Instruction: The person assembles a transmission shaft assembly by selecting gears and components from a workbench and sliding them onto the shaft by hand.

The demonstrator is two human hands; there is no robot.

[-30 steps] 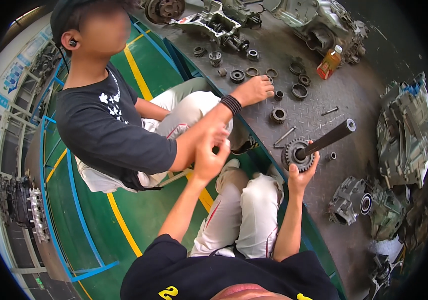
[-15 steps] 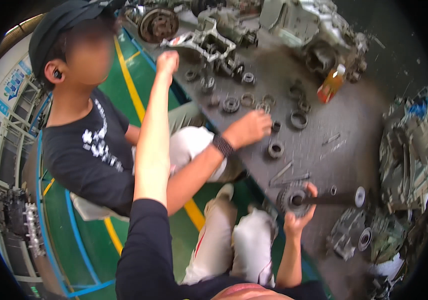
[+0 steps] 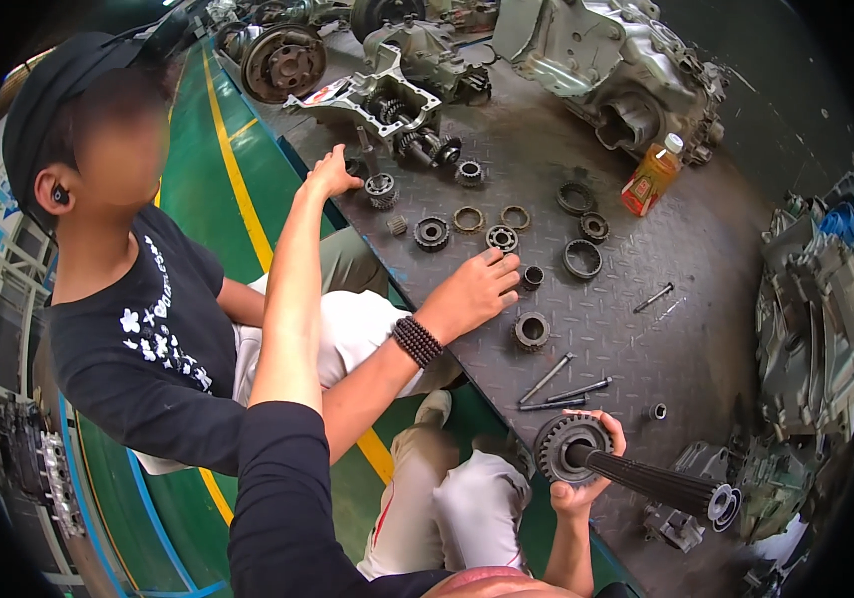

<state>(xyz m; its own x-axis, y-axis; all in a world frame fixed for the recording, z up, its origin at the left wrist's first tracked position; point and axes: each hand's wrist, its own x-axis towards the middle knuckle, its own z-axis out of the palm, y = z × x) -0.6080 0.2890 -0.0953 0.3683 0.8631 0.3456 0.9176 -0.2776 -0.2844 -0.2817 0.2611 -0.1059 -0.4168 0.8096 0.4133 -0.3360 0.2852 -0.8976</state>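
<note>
My left hand [image 3: 331,173] reaches far out over the table's left edge, fingers apart and holding nothing. Close to its fingertips stands a small toothed gear [image 3: 380,189], with a dark ring partly hidden behind the hand. In my right hand [image 3: 586,478] is a gear shaft: a toothed gear [image 3: 555,453] sits around one end of a long splined shaft [image 3: 651,480]. The shaft points right, tilted over the table's near part. My fingers wrap the gear's rim. A co-worker's hand [image 3: 472,289] with a bead bracelet hovers by a bearing-like ring [image 3: 502,237].
Several gears and rings, such as a thick collar [image 3: 531,331] and a dark ring [image 3: 582,259], lie on the metal table [image 3: 706,299]. Long bolts [image 3: 547,379] lie near my right hand. A drink bottle [image 3: 653,175] stands by large housings [image 3: 606,70]. The co-worker sits left.
My left hand has lowered toward the small gear and its fingers have spread. The gear shaft in my right hand has tilted, its far end now lower. The view has shifted.
</note>
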